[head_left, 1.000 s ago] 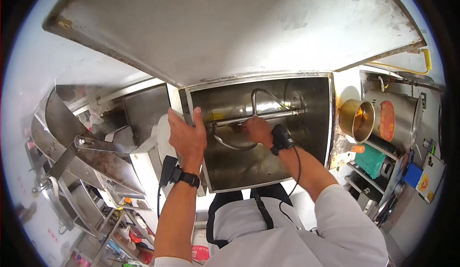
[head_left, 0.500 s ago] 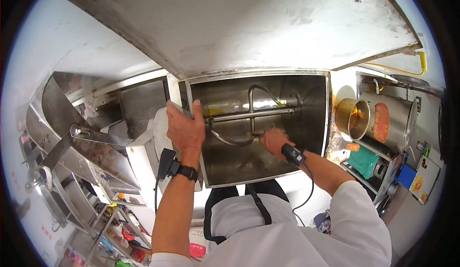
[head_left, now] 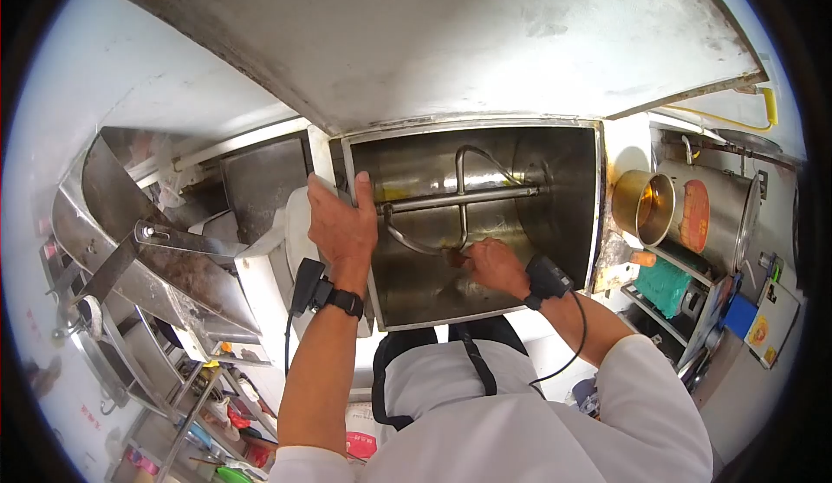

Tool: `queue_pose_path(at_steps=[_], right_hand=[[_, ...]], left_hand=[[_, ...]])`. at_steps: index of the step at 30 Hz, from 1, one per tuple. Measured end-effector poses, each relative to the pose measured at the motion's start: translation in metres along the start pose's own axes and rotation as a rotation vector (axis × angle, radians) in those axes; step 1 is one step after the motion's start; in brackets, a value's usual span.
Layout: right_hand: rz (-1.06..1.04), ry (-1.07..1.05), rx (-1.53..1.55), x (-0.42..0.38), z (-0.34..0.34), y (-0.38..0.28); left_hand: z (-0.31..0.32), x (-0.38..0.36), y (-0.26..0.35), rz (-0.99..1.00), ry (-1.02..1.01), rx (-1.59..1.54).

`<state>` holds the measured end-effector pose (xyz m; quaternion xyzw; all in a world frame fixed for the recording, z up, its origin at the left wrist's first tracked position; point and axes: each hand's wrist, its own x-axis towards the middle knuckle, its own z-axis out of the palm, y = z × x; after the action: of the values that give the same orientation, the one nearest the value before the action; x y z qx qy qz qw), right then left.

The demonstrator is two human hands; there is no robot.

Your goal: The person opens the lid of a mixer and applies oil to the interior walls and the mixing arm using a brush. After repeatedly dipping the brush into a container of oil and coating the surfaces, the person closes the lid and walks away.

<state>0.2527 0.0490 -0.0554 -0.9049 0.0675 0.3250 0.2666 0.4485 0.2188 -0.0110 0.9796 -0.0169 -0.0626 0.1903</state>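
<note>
A metal mixing trough (head_left: 416, 314) stands before me, with a bent steel mixing paddle (head_left: 498, 195) on a shaft across its inside. My left hand (head_left: 343, 227) lies on the trough's left rim and the white housing beside it, thumb apart from the fingers. Inside the trough, my right hand (head_left: 496, 268) is closed around a small brown flat-ended tool (head_left: 454, 258), perhaps a scraper or brush; most of it is hidden by the fingers. The tool's end is near the lower bend of the paddle. Yellowish residue shows on the trough wall.
The trough's large metal lid (head_left: 451, 41) stands raised behind it. To the right are a metal pot (head_left: 643, 207), a big steel drum (head_left: 724, 214) and a green item (head_left: 663, 288) on a rack. At left stand a curved metal chute (head_left: 117, 197) and a cluttered shelf (head_left: 204, 414).
My right hand has shifted slightly within the trough, and the brown tool in it now shows more clearly. My left hand stays on the rim. The view has moved a little.
</note>
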Motion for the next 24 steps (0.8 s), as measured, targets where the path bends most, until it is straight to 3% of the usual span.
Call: queue_pose_path(at_steps=[2,5,9,11,16,19,21,24], right_hand=[[-0.073,0.05,0.336,0.008,-0.018,-0.016],[-0.075,0.03,0.412,0.023,-0.053,-0.046],[-0.064,0.012,0.567,0.062,-0.046,-0.046],[-0.029,0.189,0.609,0.091,-0.036,-0.032],[-0.046,0.169,0.4,0.143,-0.005,-0.015],[-0.148,0.28,0.321,0.157,0.005,-0.006],[-0.061,0.032,0.087,0.157,-0.005,0.007],[-0.127,0.193,0.248,0.147,0.0,0.004]], left_hand=[[-0.001,0.002,0.001,-0.002,-0.003,0.002],[0.003,0.002,-0.002,0.005,0.016,0.017],[0.002,0.002,-0.001,-0.012,-0.012,0.019],[0.002,0.003,0.0,-0.019,-0.02,0.016],[0.002,0.002,-0.002,-0.011,-0.018,0.023],[0.004,0.002,-0.001,-0.013,0.011,-0.001],[0.004,0.002,-0.002,-0.016,-0.004,-0.007],[0.005,0.004,-0.003,-0.018,-0.007,-0.021]])
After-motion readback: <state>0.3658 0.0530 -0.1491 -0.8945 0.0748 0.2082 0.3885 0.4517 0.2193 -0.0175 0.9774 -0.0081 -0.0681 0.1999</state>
